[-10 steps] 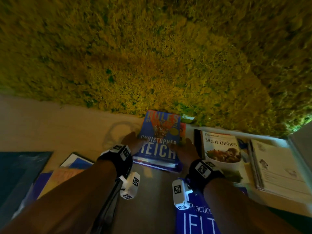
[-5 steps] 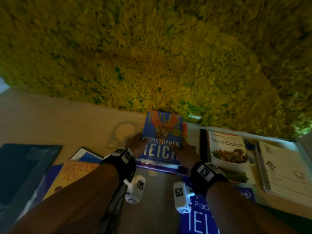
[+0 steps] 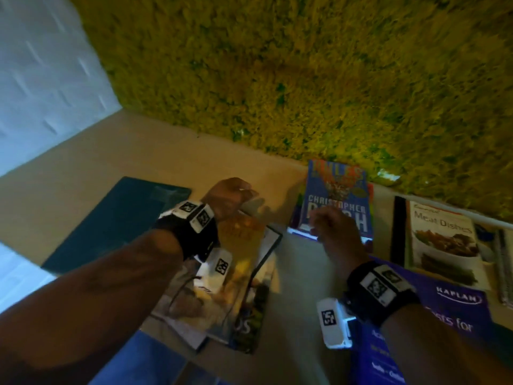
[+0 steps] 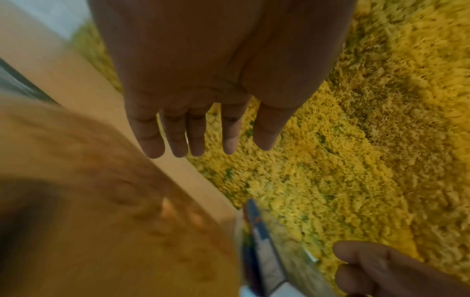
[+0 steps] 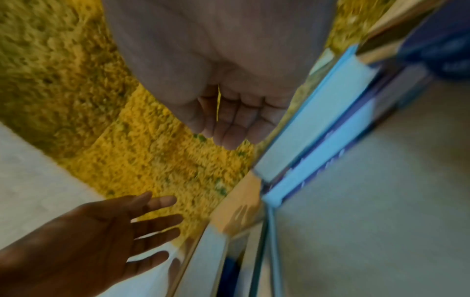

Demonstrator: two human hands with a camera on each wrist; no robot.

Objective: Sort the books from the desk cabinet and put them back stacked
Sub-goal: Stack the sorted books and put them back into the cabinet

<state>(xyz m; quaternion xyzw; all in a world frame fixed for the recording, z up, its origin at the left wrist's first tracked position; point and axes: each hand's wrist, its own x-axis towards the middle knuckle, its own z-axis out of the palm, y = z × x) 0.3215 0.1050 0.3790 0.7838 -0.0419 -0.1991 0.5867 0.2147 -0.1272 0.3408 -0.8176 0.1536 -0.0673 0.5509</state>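
Observation:
A blue "Christopher Reich" book [image 3: 337,190] lies on top of a small stack against the yellow-green mossy wall [image 3: 305,79]. My right hand [image 3: 329,225] hovers just over the near edge of that book, fingers loosely curled and holding nothing; the right wrist view shows its palm [image 5: 229,120] bare. My left hand [image 3: 231,194] is held over the far end of an orange-covered pile of books [image 3: 244,262], left of the blue book. In the left wrist view its fingers [image 4: 195,140] are straight and hold nothing.
A "Meat Dishes" cookbook [image 3: 441,240] and a spiral notebook [image 3: 505,262] lie to the right. A purple Kaplan book [image 3: 455,304] sits under my right forearm. A dark folder [image 3: 116,220] lies at the left on the beige surface [image 3: 111,162].
Both hands have let go of the blue book. The left hand moved left over the orange pile, the right hand drew back a little, and the view swung left.

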